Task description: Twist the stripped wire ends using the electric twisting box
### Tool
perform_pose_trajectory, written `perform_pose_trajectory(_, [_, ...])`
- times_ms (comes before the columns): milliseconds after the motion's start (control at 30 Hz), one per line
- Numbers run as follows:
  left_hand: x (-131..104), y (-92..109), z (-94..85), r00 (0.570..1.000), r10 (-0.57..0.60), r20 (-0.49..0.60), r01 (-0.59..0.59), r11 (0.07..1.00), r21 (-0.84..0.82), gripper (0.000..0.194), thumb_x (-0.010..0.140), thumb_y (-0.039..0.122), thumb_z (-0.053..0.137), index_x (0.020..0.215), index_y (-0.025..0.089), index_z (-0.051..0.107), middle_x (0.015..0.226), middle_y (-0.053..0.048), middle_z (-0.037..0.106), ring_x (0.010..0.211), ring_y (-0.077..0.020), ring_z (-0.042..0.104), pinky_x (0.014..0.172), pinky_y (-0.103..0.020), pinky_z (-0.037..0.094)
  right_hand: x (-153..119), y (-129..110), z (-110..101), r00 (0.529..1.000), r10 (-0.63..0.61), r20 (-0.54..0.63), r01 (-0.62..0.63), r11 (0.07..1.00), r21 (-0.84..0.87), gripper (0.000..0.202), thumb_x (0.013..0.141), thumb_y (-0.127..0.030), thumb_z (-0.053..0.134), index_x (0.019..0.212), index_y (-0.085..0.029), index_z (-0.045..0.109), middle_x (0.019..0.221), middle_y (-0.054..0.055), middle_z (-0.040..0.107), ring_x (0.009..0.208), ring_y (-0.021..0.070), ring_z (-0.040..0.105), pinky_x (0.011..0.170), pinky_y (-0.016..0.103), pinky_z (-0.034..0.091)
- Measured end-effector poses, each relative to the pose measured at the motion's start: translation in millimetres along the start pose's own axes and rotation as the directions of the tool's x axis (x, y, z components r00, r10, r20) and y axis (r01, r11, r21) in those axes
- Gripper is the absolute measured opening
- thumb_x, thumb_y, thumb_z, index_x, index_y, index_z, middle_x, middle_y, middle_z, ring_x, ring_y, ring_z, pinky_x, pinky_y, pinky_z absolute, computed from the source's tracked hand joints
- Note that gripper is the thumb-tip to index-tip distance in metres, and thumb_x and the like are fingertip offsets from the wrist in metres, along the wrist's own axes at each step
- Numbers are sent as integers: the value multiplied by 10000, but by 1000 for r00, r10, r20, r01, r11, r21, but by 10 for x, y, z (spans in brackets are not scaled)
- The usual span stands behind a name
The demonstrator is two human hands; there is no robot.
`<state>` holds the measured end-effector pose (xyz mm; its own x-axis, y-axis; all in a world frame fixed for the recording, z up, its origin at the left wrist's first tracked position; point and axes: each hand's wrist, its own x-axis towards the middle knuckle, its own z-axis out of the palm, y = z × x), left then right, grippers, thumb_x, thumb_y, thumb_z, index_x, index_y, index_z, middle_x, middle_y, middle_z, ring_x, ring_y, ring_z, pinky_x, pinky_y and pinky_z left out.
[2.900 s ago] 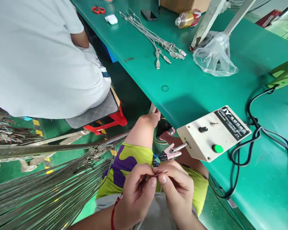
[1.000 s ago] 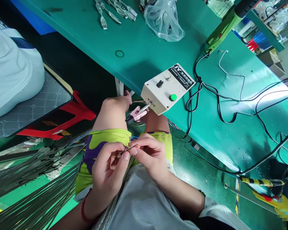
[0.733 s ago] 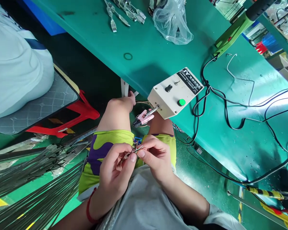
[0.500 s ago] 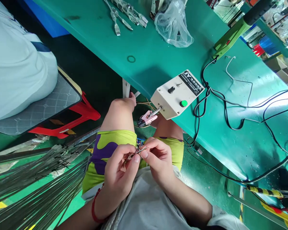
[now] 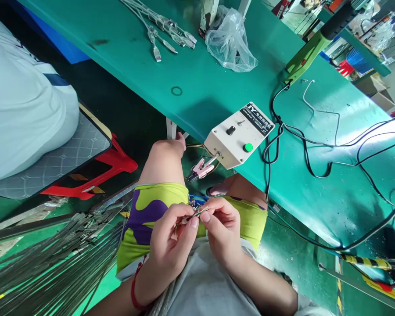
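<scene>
Over my lap, my left hand (image 5: pixel 173 241) is closed, pinching the end of a thin cable (image 5: pixel 195 214) between thumb and forefinger. Opposite it, my right hand (image 5: pixel 224 230) pinches the fine wires at the tip of that same cable. The fingertips of both hands nearly meet, and the wire ends are too small to make out fully. A grey cable bundle (image 5: pixel 174 287) runs down my front beside my left wrist. Past my hands, a white control box (image 5: pixel 224 140) with a green button sits at the table edge, its shaft bearing a pink clip (image 5: pixel 200 170).
On the green table (image 5: pixel 145 83) lie several USB cables (image 5: pixel 171 33), a clear plastic bag (image 5: pixel 232 44), black cords (image 5: pixel 306 153) and a green-handled tool (image 5: pixel 306 59). Long cables (image 5: pixel 52 263) hang at left. A seated person (image 5: pixel 29 114) is beside a red stool leg (image 5: pixel 121 162).
The view has shifted slightly, so the table things sit a little lower and further left. My right leg has moved outward. Both hands keep their pinch on the cable.
</scene>
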<state>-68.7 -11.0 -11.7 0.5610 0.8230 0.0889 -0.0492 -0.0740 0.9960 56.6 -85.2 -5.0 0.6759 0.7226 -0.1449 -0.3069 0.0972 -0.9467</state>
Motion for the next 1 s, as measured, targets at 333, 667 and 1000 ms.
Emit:
perform_pose_trajectory(333, [28, -101, 58, 998, -51, 35, 51, 999, -8, 93, 1151, 319, 716, 1102, 255, 762, 809, 19, 670, 610, -137, 567, 561, -249, 470, 67, 0, -62, 1000, 22, -6, -22, 999, 30, 257, 926, -482, 1043, 914, -277, 889, 739, -5, 722, 667, 170, 572, 635, 286, 507])
perform_pose_trajectory(667, [95, -17, 53, 997, -75, 36, 76, 997, -22, 182, 1165, 380, 703, 1061, 249, 775, 790, 16, 664, 602, -140, 554, 557, -258, 463, 72, 23, -59, 998, 53, -25, -53, 999, 4, 298, 920, -521, 1036, 916, -266, 881, 742, -1, 701, 676, 179, 549, 637, 299, 487])
perform_pose_trajectory(1000, [68, -110, -21, 995, -36, -96, 32, 998, -47, 74, 1152, 286, 731, 1098, 259, 773, 899, 14, 754, 751, -141, 717, 682, -210, 584, 112, 75, 118, 995, 90, 33, -90, 996, 2, 347, 919, -566, 1033, 918, -258, 873, 689, -26, 642, 622, 154, 484, 597, 289, 454])
